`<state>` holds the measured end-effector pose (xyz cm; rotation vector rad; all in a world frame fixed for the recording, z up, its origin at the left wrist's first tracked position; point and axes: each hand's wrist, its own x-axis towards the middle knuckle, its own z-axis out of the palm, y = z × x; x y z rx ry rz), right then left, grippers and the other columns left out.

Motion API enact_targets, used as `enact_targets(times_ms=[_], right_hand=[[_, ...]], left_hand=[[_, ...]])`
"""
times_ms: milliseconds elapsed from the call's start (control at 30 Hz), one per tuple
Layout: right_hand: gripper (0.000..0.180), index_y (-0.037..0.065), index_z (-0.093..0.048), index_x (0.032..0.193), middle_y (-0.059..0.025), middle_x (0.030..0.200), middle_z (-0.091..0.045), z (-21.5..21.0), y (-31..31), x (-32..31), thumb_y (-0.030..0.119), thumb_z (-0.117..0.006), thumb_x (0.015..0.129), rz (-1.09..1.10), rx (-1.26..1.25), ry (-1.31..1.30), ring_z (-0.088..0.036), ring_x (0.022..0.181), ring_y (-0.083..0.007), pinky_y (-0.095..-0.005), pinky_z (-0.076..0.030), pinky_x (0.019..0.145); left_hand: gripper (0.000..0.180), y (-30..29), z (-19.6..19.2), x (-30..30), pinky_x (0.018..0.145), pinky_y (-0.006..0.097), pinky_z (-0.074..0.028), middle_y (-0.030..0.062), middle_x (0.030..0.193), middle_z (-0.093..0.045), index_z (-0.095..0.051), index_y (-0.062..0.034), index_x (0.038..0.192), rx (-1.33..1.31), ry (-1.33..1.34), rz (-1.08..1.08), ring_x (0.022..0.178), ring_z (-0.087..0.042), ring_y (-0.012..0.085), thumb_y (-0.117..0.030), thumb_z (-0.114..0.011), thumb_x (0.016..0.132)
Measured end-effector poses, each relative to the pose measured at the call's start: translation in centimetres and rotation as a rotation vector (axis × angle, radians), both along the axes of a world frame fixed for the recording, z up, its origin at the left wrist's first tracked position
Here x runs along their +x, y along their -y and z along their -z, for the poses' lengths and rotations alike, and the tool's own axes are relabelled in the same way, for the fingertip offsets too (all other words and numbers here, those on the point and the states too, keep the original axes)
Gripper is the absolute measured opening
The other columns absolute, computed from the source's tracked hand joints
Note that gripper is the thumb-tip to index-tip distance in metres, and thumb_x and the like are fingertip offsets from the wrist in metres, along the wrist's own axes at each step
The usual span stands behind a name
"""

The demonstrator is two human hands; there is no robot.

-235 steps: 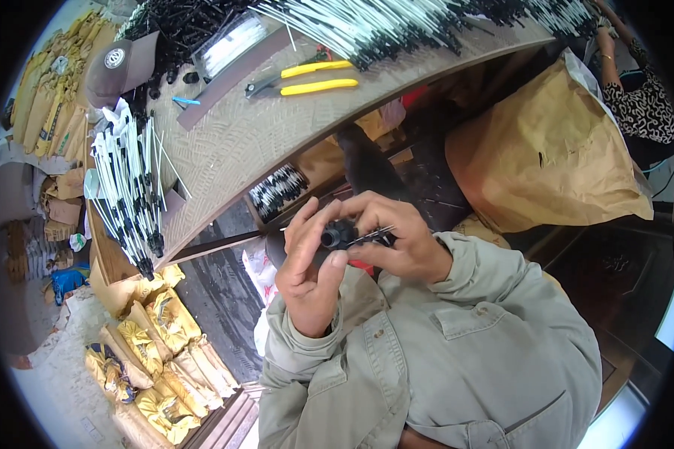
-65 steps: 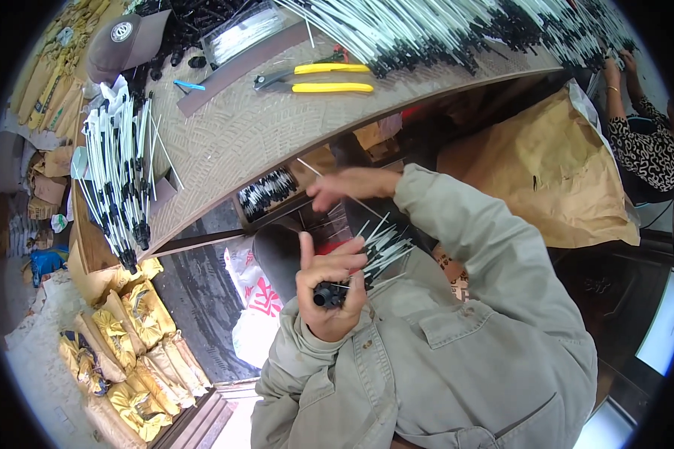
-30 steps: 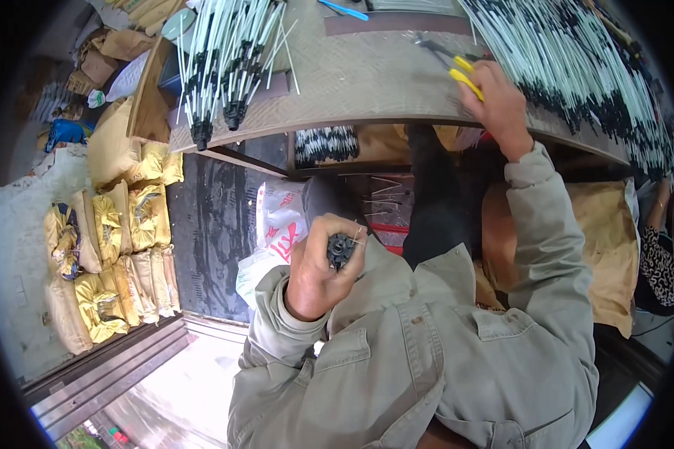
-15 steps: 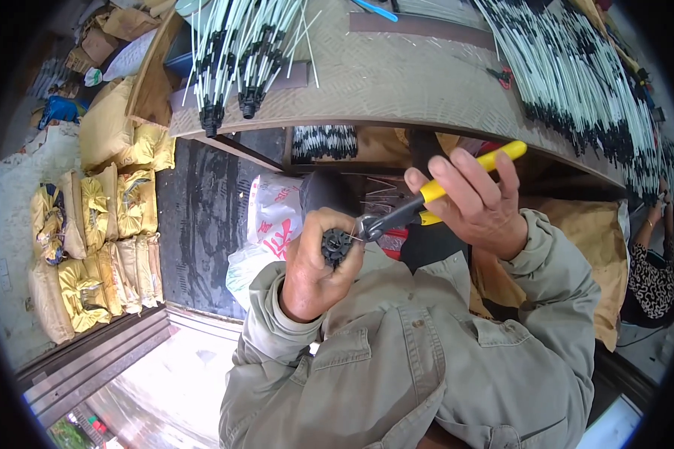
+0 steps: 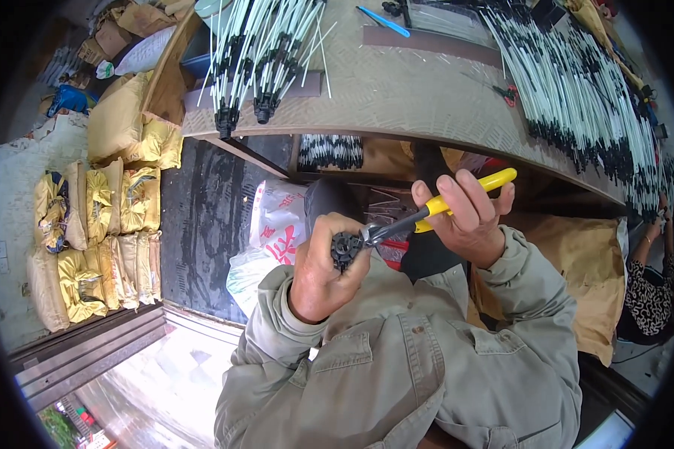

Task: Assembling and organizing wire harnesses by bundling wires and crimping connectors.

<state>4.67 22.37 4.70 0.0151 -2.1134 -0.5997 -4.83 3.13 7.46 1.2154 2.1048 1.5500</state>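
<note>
In my left hand [image 5: 322, 273] is a round black plastic piece [image 5: 344, 251] with a ribbed end, the fingers wrapped round it in front of my chest. My right hand [image 5: 468, 224] grips a pair of yellow-handled pliers [image 5: 481, 188], fingers bent over the handles. The metal jaws of the pliers meet the right side of the black piece, beside my left thumb and forefinger. Whether the jaws bite on anything is too small to tell. The rest of the black piece is hidden inside my left hand.
Ahead stands a worktable [image 5: 397, 97] bearing bundles of white rods with black fittings [image 5: 569, 97], red-handled scissors [image 5: 509, 95] and a blue tool [image 5: 382, 21]. Stacked sacks [image 5: 97, 262] line the left. A white plastic bag [image 5: 258, 258] lies near my leg. A co-worker's patterned sleeve [image 5: 648, 295] shows far right.
My right hand has moved slightly down and left, toward my left hand, with the pliers. The whole view has shifted a little. Both hands keep their hold.
</note>
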Motion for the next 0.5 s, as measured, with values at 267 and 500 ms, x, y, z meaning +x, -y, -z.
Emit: enact_targets(times_ms=[267, 500], right_hand=[[0.019, 0.013, -0.059, 0.085, -0.0076, 0.098, -0.047, -2.5, -0.8, 1.7, 0.017, -0.072, 0.072, -0.295, -0.212, 0.243, -0.052, 0.08, -0.0233, -0.0343, -0.043, 0.063], [0.034, 0.001, -0.05, 0.096, -0.0123, 0.087, -0.06, -7.6, -4.4, 4.1, 0.033, -0.056, 0.087, -0.726, -1.413, 1.707, -0.063, 0.072, -0.0271, -0.0334, -0.049, 0.061]], left_hand=[[0.03, 0.3, 0.0, 0.4, 0.06, 0.029, -0.046, 0.0128, 0.078, -0.057, -0.047, -0.001, 0.094, 0.013, -0.026, -0.021, 0.067, -0.061, 0.0249, 0.009, -0.062, 0.069], [0.04, 0.1, 0.6, 0.3, 0.071, 0.026, -0.046, 0.0125, 0.087, -0.062, -0.056, 0.005, 0.099, 0.069, 0.077, 0.323, 0.076, -0.06, 0.0167, 0.009, -0.062, 0.06]])
